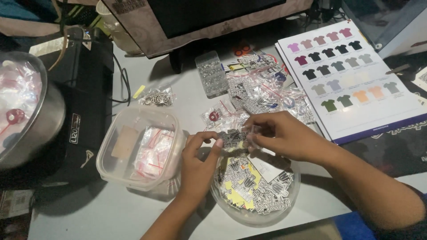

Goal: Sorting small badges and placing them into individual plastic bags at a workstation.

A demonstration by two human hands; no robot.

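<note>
— Clear bowl on the counter holds black-and-white stickers; what's above it?

— Both hands share one sticker strip, lying crosswise: left hand fingers pinch its left end, right hand fingers pinch its right.

— And leftward?

— Plastic tub, small bags inside.

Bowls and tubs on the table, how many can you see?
3. A metal bowl at the far left, a square clear plastic tub in the middle, and a round clear bowl of stickers under the hands. More may sit out of view.
</note>
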